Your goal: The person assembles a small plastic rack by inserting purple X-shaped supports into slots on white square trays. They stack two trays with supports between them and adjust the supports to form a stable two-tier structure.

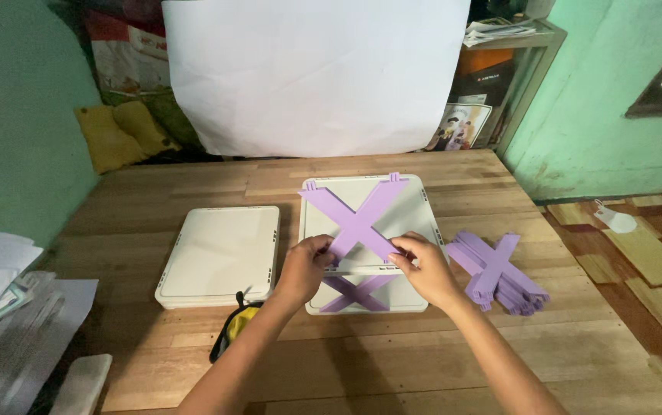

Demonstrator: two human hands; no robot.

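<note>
A purple X-shaped plastic brace (358,214) lies across a cream square panel (415,209) in the middle of the wooden table. My left hand (306,265) pinches the lower left arm of the brace. My right hand (422,265) pinches its lower right arm. Under my hands a second cream panel (408,296) holds another purple X brace (358,290), partly hidden by the upper panel.
A stack of cream square panels (219,257) sits to the left. A pile of purple X braces (498,270) lies to the right. A yellow and black object (232,327) rests by my left forearm. Papers (0,307) crowd the left edge. A white sheet (316,73) stands behind the table (392,361).
</note>
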